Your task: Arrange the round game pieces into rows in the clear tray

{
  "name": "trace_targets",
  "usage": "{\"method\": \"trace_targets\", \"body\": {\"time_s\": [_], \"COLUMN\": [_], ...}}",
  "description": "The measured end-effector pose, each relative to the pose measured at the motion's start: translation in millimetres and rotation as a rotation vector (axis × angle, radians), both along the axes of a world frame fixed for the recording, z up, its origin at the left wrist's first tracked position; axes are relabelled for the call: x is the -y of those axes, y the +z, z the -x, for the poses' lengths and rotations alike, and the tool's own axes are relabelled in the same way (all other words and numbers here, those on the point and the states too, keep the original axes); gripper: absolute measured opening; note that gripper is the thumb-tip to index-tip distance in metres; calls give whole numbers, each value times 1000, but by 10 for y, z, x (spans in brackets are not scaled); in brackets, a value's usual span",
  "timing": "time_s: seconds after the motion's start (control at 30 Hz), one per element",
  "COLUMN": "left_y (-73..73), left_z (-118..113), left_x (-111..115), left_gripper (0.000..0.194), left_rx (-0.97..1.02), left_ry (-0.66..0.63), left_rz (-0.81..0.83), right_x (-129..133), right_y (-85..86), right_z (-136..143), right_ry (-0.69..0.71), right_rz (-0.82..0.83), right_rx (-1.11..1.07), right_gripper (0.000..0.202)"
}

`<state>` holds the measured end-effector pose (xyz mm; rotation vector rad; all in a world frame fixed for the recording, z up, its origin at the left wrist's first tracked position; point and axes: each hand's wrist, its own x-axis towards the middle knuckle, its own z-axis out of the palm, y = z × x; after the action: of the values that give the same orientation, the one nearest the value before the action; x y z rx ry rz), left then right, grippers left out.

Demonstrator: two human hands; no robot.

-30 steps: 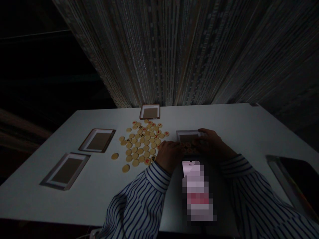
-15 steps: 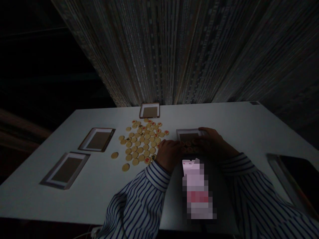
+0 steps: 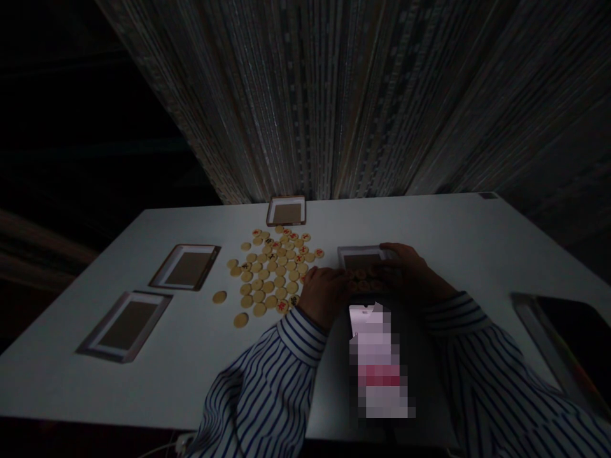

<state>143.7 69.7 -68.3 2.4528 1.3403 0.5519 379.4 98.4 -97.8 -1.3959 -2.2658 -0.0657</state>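
Flanking a shallow box point(image 3: 358, 261), well in from the front edge of the bench point(image 3: 443, 219): left hand point(image 3: 323, 289) at its left side, right hand point(image 3: 411, 272) by its far right corner. Fingers shadowed; cannot tell if grasping. Box probably light, stiff; best held by opposite rims. Inside, round pieces point(image 3: 360, 275), likely hard, smooth; pinch edges. Loose pieces point(image 3: 279, 271) alongside. More boxes: far-edge box point(image 3: 287, 213), two left-edge boxes point(image 3: 189, 270), brown floors showing.
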Motion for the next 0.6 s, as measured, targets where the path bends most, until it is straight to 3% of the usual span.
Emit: {"method": "trace_targets", "body": {"time_s": [0.6], "left_y": [-29], "left_z": [8], "left_x": [-12], "left_gripper": [25], "left_rx": [-52], "left_ry": [2], "left_rz": [-40], "right_x": [15], "right_y": [32], "right_z": [-5], "right_ry": [7], "right_rz": [5], "right_rx": [39], "right_gripper": [15]}}
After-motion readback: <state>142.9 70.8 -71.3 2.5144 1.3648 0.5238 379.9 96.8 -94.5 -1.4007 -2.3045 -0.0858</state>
